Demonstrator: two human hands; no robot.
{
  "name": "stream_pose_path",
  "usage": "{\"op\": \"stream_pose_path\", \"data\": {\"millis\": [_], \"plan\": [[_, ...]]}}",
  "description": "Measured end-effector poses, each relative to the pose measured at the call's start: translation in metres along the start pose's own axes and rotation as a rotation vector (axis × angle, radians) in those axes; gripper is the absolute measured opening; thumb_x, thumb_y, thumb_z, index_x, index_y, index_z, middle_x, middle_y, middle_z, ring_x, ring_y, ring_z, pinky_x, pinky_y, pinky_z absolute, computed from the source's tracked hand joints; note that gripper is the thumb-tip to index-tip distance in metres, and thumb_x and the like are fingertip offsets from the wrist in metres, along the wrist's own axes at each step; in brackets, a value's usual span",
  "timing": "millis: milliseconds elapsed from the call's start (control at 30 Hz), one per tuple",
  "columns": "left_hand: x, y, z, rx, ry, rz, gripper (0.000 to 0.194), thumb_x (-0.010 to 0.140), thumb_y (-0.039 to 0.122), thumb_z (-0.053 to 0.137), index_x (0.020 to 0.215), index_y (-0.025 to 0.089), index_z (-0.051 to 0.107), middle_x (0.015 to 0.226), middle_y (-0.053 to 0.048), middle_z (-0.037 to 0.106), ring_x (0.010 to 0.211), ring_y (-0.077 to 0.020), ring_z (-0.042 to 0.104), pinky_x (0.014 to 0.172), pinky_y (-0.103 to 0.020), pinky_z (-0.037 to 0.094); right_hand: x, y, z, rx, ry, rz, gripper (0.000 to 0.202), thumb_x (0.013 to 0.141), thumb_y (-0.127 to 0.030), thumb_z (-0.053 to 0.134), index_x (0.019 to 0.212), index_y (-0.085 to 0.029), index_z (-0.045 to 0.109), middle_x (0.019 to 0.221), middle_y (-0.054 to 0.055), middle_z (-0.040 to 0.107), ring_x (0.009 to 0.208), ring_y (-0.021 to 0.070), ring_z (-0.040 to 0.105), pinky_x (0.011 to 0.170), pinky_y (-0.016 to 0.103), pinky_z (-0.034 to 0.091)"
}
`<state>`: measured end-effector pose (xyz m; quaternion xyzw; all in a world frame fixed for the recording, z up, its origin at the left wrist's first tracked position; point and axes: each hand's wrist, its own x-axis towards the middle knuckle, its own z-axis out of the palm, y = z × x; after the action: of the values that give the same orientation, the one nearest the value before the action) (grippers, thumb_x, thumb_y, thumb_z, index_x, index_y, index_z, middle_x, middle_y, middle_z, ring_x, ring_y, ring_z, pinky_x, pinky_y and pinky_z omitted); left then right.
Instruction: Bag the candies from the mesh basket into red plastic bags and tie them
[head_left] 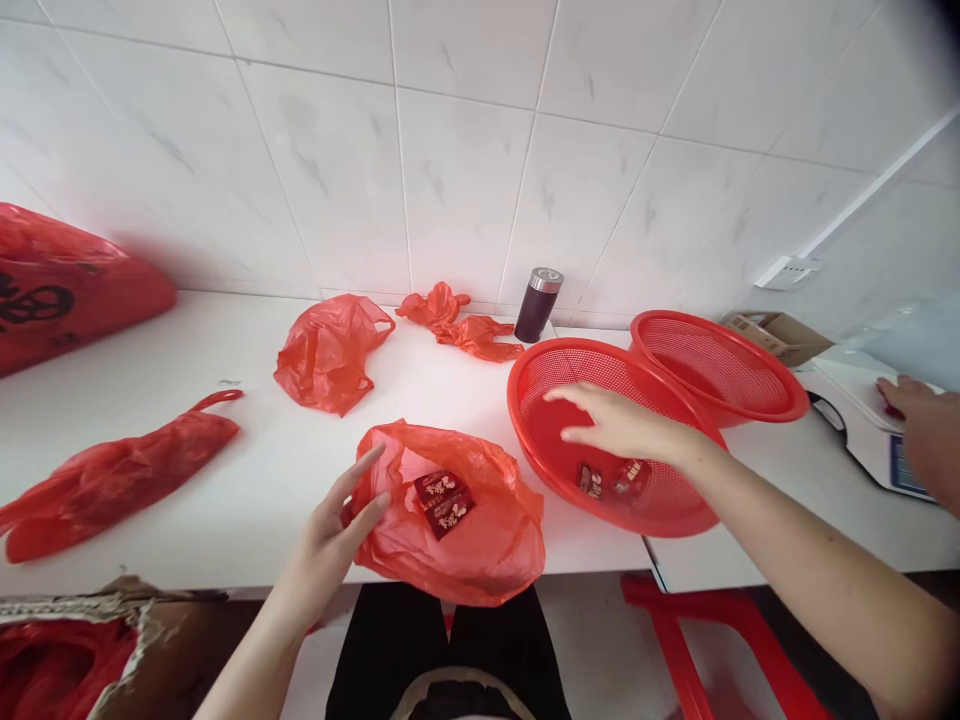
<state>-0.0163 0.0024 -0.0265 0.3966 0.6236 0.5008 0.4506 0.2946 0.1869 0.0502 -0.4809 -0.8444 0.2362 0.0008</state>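
Note:
On the table edge in front of me stands a red plastic bag [487, 500] with its mouth spread wide. Dark red printed packets [444, 503] lie inside it. My left hand [341, 520] has the bag's left rim between thumb and fingers. Over the nearer red mesh basket [525, 425] hovers my right hand [611, 420], fingers apart and nothing in them. Small wrapped packets [632, 478] rest on the basket's bottom, below my right wrist.
Another red basket [791, 400], a tumbler [538, 305] and a cardboard box [784, 335] stand behind. Crumpled red bags [330, 355] lie left and back. At right, another person's hand [919, 400] holds something red over a white scale [862, 420]. A red stool [705, 605] sits below.

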Motion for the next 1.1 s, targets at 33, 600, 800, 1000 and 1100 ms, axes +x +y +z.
{"op": "stream_pose_path", "data": {"millis": [33,600,800,1000,1100], "plan": [[-0.003,0.000,0.001,0.027,0.030,0.022,0.072,0.081,0.049,0.062,0.146,0.030,0.036,0.150,-0.006,0.041,0.135,-0.0297,0.039,0.104,-0.040,0.042,-0.004,0.016,0.003,-0.090,-0.102,0.118,0.072,0.074,-0.043,0.069,0.140,-0.034,0.042,0.145,0.009,0.038,0.116,0.0297,0.054,0.089,0.039,0.048],[-0.026,-0.007,0.002,0.052,0.279,-0.022,0.076,0.076,0.053,0.063,0.144,0.038,0.034,0.147,-0.006,0.041,0.120,-0.0317,0.053,0.086,-0.039,0.055,0.006,0.058,0.032,0.157,-0.289,0.326,0.016,0.071,-0.011,0.064,0.085,-0.017,0.058,0.090,0.004,0.066,0.062,0.0117,0.062,0.053,0.021,0.047],[-0.029,-0.011,-0.002,0.072,0.256,-0.045,0.077,0.072,0.057,0.066,0.140,0.031,0.039,0.131,-0.011,0.053,0.108,-0.0294,0.060,0.081,-0.038,0.056,0.009,0.036,-0.023,0.265,0.004,0.156,0.017,0.079,-0.025,0.063,0.094,-0.020,0.057,0.098,0.006,0.066,0.075,0.0137,0.064,0.061,0.023,0.050],[-0.031,-0.015,0.001,0.040,0.192,-0.063,0.075,0.074,0.057,0.065,0.140,0.035,0.036,0.132,-0.009,0.052,0.111,-0.0280,0.059,0.086,-0.040,0.054,0.024,0.041,-0.010,-0.073,-0.268,0.240,0.020,0.061,-0.020,0.076,0.079,-0.018,0.066,0.085,0.004,0.068,0.074,0.0171,0.063,0.062,0.024,0.047],[-0.032,-0.020,-0.003,0.071,0.220,-0.063,0.080,0.072,0.058,0.066,0.141,0.034,0.034,0.133,-0.010,0.050,0.112,-0.0294,0.058,0.085,-0.041,0.054,0.028,0.060,0.015,-0.091,-0.351,0.312,0.022,0.057,-0.019,0.077,0.077,-0.017,0.067,0.075,0.003,0.066,0.067,0.0167,0.063,0.057,0.024,0.045]]}}
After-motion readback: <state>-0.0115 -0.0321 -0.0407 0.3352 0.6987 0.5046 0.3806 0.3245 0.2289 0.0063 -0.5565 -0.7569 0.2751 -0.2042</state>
